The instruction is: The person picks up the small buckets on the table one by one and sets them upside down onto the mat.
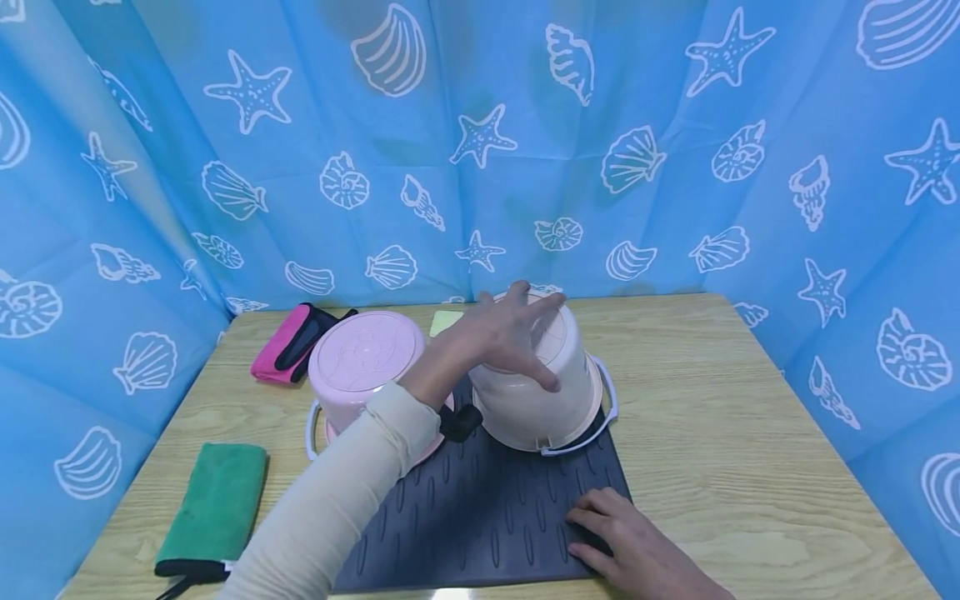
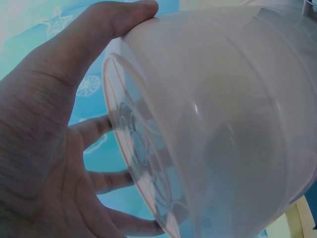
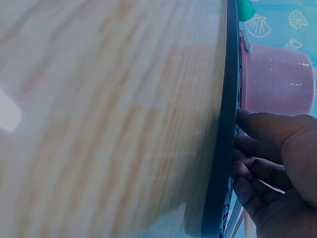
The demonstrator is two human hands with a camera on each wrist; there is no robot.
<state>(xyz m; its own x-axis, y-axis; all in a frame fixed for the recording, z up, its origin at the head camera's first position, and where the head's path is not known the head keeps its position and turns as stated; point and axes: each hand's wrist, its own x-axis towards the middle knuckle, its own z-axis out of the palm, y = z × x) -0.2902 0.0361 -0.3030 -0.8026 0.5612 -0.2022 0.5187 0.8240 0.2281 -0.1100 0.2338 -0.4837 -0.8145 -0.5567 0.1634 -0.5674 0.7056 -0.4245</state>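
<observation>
A cream bucket stands upside down on the black ridged mat, its pale handle lying out to the right. Over its base my left hand spreads its fingers. In the left wrist view, the thumb lies at the edge between wall and base, and the other fingers reach across the base with the palm off it. Left of it, partly behind my left sleeve, stands an upturned pink bucket. My right hand rests at the mat's front right part, fingers loosely bent and holding nothing.
A folded green cloth lies at the table's front left. Behind the pink bucket's left side is a pink and black folded cloth. A pale yellow item shows between the buckets. A blue shell-patterned curtain surrounds the wooden table.
</observation>
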